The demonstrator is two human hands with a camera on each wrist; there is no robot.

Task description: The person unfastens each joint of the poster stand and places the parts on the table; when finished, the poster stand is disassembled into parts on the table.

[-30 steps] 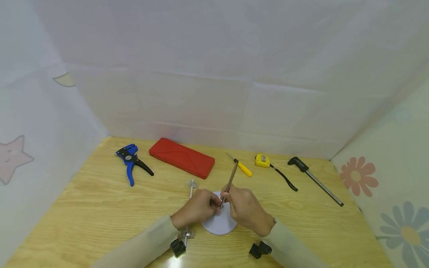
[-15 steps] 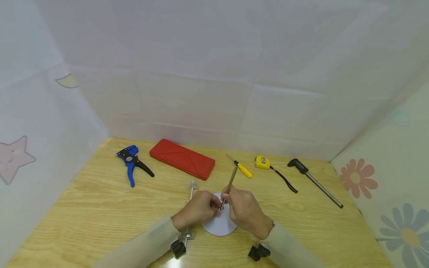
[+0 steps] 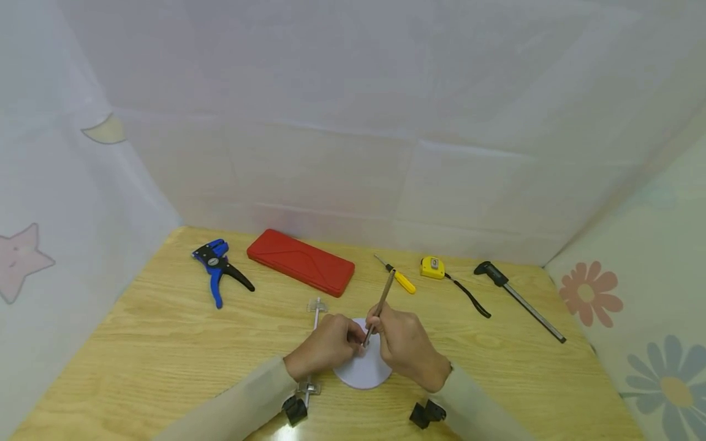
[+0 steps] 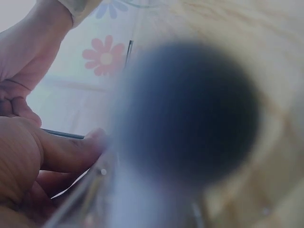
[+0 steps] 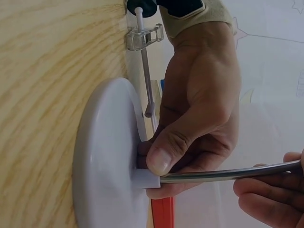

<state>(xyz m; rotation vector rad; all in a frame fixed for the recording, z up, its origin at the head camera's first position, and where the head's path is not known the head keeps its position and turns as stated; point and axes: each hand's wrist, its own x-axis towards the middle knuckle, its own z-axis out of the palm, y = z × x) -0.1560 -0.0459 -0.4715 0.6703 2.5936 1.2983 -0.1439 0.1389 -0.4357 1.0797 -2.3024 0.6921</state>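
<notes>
A white round base [image 3: 361, 375] lies flat on the table under both hands. A short white collar [image 5: 146, 178] stands up from it, and the end of a slightly bent metal tube [image 5: 213, 176] sits at that collar. The left hand [image 3: 328, 346] pinches the collar between thumb and fingers, clearest in the right wrist view. With curled fingers the right hand [image 3: 410, 348] grips the tube higher up; the tube leans away, its top free. Under the left wrist lies a thin white rod [image 5: 146, 71] with clear plastic clips [image 5: 142, 38]. A dark blur covers much of the left wrist view.
Along the back of the wooden table [image 3: 165, 355] lie a blue-black wire stripper [image 3: 217, 263], a red case [image 3: 300, 262], a yellow screwdriver [image 3: 401, 278], a yellow tape measure [image 3: 432, 266] and a caliper [image 3: 518, 300]. Pale printed cloth walls stand around.
The tube's top has shifted slightly to the right. Both hands keep their hold in nearly the same place, and the tools on the table stay put.
</notes>
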